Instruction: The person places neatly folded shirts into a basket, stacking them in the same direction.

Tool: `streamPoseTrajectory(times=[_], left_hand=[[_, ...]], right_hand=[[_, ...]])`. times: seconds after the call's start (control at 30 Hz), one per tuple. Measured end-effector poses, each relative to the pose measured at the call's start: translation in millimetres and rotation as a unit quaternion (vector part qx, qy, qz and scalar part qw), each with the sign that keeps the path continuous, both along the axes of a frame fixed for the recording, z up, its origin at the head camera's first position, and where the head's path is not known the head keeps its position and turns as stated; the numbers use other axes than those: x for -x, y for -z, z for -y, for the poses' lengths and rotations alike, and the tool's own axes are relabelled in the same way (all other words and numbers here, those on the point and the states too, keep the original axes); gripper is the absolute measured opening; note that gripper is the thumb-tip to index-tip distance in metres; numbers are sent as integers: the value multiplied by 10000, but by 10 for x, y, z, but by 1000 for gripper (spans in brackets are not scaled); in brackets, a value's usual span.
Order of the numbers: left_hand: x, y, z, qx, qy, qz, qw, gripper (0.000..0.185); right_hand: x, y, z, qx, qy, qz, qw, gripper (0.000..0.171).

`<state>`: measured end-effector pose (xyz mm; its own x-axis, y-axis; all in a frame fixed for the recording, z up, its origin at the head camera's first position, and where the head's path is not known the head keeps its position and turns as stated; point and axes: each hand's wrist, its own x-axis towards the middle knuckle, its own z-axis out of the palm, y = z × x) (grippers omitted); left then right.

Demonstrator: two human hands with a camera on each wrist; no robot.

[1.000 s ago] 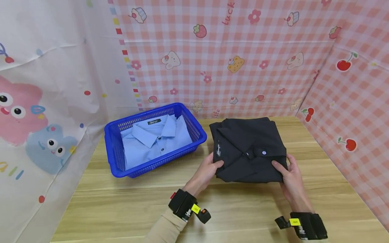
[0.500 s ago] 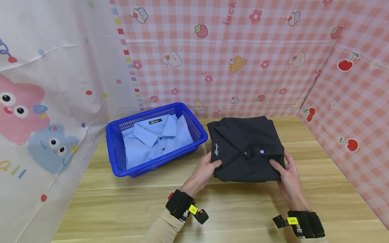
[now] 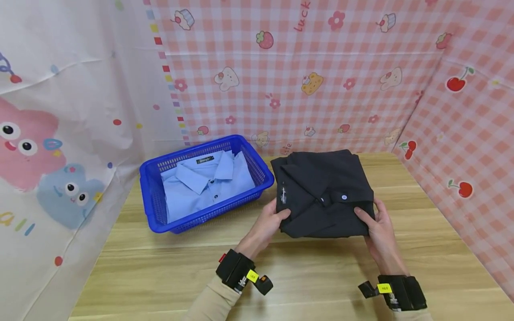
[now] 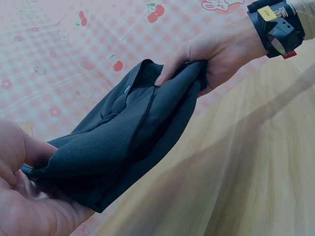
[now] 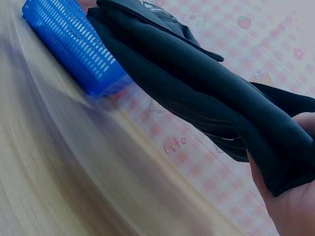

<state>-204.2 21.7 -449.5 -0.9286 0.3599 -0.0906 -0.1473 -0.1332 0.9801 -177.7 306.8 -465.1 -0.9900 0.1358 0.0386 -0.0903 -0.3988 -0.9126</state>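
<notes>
Two hands (image 3: 321, 220), folded black shirt (image 3: 321, 189) gripped between

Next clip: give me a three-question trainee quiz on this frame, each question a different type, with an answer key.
1. True or false: the folded black collared shirt lies inside the blue perforated plastic basket.
2. Multiple choice: what lies in that basket? A) a folded light blue collared shirt B) a red towel C) nothing
3. Short answer: which hands hold the black shirt, and where?

Key
1. False. It is held beside the basket, over the light wooden table, lifted off it as the wrist views show.
2. A
3. Both: the left hand pinches its near left edge, and the right hand grips its near right corner.
</notes>
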Motion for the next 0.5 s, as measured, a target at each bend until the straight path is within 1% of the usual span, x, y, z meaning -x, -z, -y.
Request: streamPoseTrajectory(times=[0.13, 0.33, 0.5], left_hand=[[0, -6, 37, 1, 16, -33, 10000, 49], [-8, -3, 101, 56, -27, -121, 9999, 51], [-7, -7, 151, 98, -54, -145, 9998, 52]], right_hand=[[6, -6, 34, 50, -5, -17, 10000, 41], [38, -12, 98, -62, -30, -84, 9999, 40], [69, -19, 148, -44, -29, -114, 9999, 39]])
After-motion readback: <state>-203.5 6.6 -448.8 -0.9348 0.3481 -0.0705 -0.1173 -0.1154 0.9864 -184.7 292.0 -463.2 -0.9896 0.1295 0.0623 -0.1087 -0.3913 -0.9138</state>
